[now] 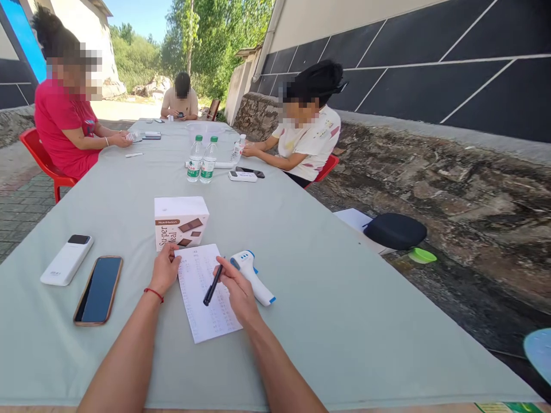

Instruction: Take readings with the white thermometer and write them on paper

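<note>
A white sheet of paper (200, 310) with rows of small handwriting lies slightly askew in front of me. My left hand (166, 271), a red string bracelet at its wrist, pinches the sheet's upper left corner, its fingers close to a white box (181, 205) with chocolate pictures. In my right hand (236, 289) is a black pen (211, 288), one end slanting down over the middle of the writing. Whether that end touches the paper I cannot tell. Just beyond the right hand rests a white and blue infrared thermometer (253, 279).
Left of my arm lie a phone (99, 291) and a white power bank (68, 260). Two water bottles (202, 160) stand mid-table, near a white device (243, 176). Three people sit around the cloth-covered table (370, 344). A black case (396, 230) is off the right edge.
</note>
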{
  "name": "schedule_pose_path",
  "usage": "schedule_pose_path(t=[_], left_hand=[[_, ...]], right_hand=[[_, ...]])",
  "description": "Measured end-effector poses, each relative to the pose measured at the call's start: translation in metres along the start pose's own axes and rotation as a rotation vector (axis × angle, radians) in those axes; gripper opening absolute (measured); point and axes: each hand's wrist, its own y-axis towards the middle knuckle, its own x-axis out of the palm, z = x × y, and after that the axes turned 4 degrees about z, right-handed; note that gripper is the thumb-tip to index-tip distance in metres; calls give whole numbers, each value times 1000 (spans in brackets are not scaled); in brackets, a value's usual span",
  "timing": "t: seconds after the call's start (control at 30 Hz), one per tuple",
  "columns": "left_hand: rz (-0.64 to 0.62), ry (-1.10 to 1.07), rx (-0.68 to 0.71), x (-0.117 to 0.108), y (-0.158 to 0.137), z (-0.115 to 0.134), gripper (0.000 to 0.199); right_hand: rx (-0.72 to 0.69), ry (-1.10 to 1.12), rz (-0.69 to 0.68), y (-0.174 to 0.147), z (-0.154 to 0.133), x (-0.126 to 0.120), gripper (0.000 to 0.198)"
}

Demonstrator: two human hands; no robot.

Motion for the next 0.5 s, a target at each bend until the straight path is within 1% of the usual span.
schedule_pose_path(t=[0.07, 0.13, 0.27, 0.4, 0.5], left_hand=[[13, -31, 0, 1, 1, -3, 25], [22, -52, 3, 2, 2, -5, 27], [34, -34, -7, 3, 3, -6, 25], [53, 51, 2, 4, 4, -4, 21], [70, 118, 49, 6, 4, -1, 24]], right_hand=[[3, 95, 9, 1, 3, 3, 42], [3, 125, 28, 1, 6, 6, 41], [7, 34, 34, -3, 11, 10, 30], [-25, -39, 58, -5, 11, 11, 39], [-40, -14, 68, -3, 3, 13, 38]])
